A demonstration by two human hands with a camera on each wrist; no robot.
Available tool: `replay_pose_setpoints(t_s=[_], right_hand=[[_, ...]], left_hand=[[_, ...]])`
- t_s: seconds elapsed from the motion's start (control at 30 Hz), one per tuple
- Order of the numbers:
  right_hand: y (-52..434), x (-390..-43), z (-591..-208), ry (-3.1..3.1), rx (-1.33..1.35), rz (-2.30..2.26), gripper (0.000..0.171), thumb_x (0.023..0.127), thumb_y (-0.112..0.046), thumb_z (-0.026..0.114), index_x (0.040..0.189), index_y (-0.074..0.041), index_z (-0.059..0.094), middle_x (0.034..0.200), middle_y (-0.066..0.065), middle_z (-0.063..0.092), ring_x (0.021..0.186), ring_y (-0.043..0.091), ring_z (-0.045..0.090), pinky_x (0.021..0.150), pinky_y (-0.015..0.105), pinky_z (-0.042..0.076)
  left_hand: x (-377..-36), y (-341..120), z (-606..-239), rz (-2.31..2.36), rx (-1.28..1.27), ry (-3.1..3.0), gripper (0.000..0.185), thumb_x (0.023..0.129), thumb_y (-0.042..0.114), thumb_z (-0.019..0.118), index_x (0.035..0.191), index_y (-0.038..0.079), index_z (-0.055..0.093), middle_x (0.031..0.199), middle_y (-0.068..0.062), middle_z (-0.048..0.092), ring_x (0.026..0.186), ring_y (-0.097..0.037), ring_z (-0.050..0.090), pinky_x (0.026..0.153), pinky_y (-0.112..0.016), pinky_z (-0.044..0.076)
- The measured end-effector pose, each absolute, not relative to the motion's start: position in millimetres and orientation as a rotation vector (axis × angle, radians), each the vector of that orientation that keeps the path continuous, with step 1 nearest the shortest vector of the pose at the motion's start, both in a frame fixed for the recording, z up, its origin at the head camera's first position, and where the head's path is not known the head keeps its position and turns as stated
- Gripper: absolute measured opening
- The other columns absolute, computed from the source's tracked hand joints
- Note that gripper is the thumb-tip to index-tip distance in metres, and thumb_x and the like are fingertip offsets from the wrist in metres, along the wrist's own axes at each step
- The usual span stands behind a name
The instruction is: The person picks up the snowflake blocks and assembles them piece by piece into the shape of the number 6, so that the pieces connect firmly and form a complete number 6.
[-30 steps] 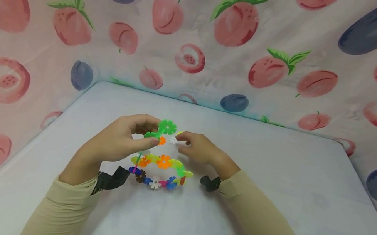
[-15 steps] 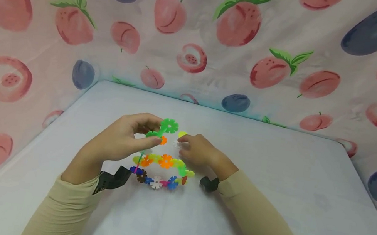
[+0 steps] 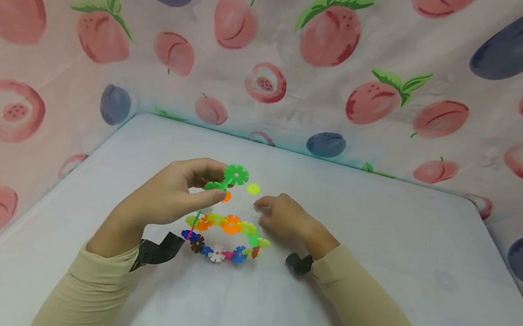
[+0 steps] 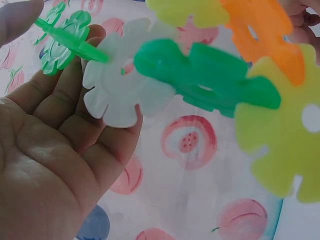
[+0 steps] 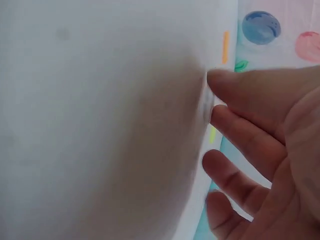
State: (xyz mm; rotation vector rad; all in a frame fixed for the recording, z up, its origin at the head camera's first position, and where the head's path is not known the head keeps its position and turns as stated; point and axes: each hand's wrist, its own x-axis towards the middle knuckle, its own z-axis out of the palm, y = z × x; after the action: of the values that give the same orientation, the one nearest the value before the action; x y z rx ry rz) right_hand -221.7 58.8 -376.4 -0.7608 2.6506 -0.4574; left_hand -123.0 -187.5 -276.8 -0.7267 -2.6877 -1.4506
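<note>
The chain of interlocked flower-shaped plastic discs in many colours [image 3: 224,231] lies on the pale white table [image 3: 376,262] between the 2 forearms, its lower loop resting on the surface and its upper end lifted; going from the left, a beige sleeve [image 3: 92,283] covers the left arm, with a black wrist strap [image 3: 157,248] at its cuff; the left hand [image 3: 165,200] is raised just above the table, thumb and fingers curled narrow and pinching the chain's upper end, where a bright green disc [image 3: 236,174] stands highest and a small orange disc [image 3: 226,196] sits beside the thumb tip; the left wrist view shows a translucent white disc [image 4: 122,87] resting against the fingertips [image 4: 95,50], slotted into a green disc [image 4: 205,80], with yellow-green [image 4: 280,145] and orange [image 4: 260,35] discs further along; just right of the green top piece, a single loose yellow-green flower disc [image 3: 253,188] lies on the table, apart from both hands; next comes the right hand [image 3: 284,217], low over the table with fingers bent down, the fingertips on a pale white disc [image 3: 256,212] that is hard to make out against the surface; whether they pinch it or only touch it cannot be told; the right wrist view shows loosely spread fingers [image 5: 250,130] beside the table.
</note>
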Motion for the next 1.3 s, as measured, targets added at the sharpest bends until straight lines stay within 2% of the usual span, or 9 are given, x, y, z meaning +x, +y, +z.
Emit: replay_pose_setpoints(t_s=[0.2,0.4,0.53,0.7,0.83,0.93,1.1,1.23,1.3], right_hand=[[58.3,-218.2,-378.2,2.687,-0.734,-0.439,0.034,0.093,-0.019,0.073,0.126,-0.015,0.068,0.113,0.002,0.064,0.105,0.022,0.051,0.099,0.037,0.046],[60.6,-219.0,-379.2,2.640,-0.741,-0.504,0.036,0.092,-0.010,0.071,0.127,-0.008,0.067,0.123,0.004,0.065,0.116,0.024,0.055,0.108,0.040,0.040],[64.0,-219.8,-378.4,2.589,-0.727,-0.513,0.038,0.091,-0.009,0.071,0.129,-0.005,0.066,0.123,0.006,0.065,0.115,0.024,0.056,0.108,0.040,0.040],[67.1,-219.6,-375.6,2.550,-0.718,-0.520,0.033,0.090,-0.010,0.073,0.122,-0.005,0.068,0.110,0.003,0.065,0.103,0.022,0.056,0.102,0.039,0.045],[69.6,-220.0,-375.8,2.546,-0.731,-0.525,0.020,0.089,-0.011,0.074,0.108,-0.011,0.068,0.096,0.001,0.060,0.094,0.021,0.053,0.092,0.037,0.048],[71.8,-219.4,-376.3,2.548,-0.721,-0.543,0.015,0.090,-0.014,0.074,0.103,-0.016,0.066,0.094,0.000,0.058,0.092,0.021,0.052,0.087,0.035,0.047],[77.0,-216.8,-373.9,2.556,-0.682,-0.634,0.011,0.095,-0.018,0.069,0.104,-0.019,0.064,0.093,0.000,0.060,0.087,0.019,0.055,0.081,0.034,0.049],[81.9,-214.6,-362.9,2.562,-0.655,-0.894,0.015,0.097,-0.017,0.067,0.110,-0.013,0.060,0.093,0.004,0.064,0.079,0.018,0.063,0.075,0.031,0.054],[84.7,-213.2,-355.3,2.551,-0.660,-1.072,0.017,0.098,-0.016,0.066,0.112,-0.008,0.061,0.094,0.009,0.066,0.077,0.022,0.068,0.073,0.032,0.056]], left_hand=[[-122.8,-186.6,-277.8,-1.471,-0.744,-2.675,0.038,0.095,0.017,0.068,0.129,0.001,0.062,0.120,-0.008,0.065,0.107,-0.024,0.061,0.097,-0.048,0.048],[-122.7,-185.6,-277.9,-1.476,-0.778,-2.648,0.038,0.096,0.015,0.067,0.131,0.002,0.061,0.118,-0.005,0.066,0.103,-0.020,0.062,0.096,-0.046,0.048],[-122.6,-185.1,-278.1,-1.487,-0.776,-2.645,0.038,0.096,0.015,0.067,0.131,0.002,0.062,0.119,-0.005,0.066,0.103,-0.019,0.062,0.095,-0.045,0.049],[-122.8,-184.2,-278.0,-1.486,-0.773,-2.645,0.038,0.096,0.015,0.067,0.131,0.002,0.062,0.119,-0.004,0.066,0.104,-0.019,0.062,0.097,-0.046,0.048],[-122.8,-183.7,-277.4,-1.481,-0.765,-2.651,0.039,0.095,0.016,0.067,0.131,0.002,0.062,0.121,-0.005,0.066,0.105,-0.020,0.062,0.098,-0.047,0.047],[-122.3,-183.8,-277.0,-1.483,-0.746,-2.660,0.041,0.095,0.016,0.067,0.133,0.002,0.060,0.123,-0.007,0.065,0.106,-0.022,0.062,0.096,-0.049,0.048],[-122.3,-183.8,-277.3,-1.479,-0.773,-2.626,0.047,0.096,0.013,0.066,0.140,0.005,0.055,0.128,-0.008,0.062,0.109,-0.023,0.061,0.094,-0.048,0.050],[-123.3,-183.1,-277.9,-1.484,-0.806,-2.573,0.052,0.096,0.010,0.065,0.146,0.010,0.051,0.131,-0.011,0.060,0.114,-0.025,0.058,0.097,-0.048,0.048],[-123.3,-182.8,-278.0,-1.493,-0.802,-2.563,0.052,0.096,0.010,0.065,0.146,0.011,0.050,0.132,-0.013,0.059,0.116,-0.026,0.058,0.098,-0.049,0.048]])
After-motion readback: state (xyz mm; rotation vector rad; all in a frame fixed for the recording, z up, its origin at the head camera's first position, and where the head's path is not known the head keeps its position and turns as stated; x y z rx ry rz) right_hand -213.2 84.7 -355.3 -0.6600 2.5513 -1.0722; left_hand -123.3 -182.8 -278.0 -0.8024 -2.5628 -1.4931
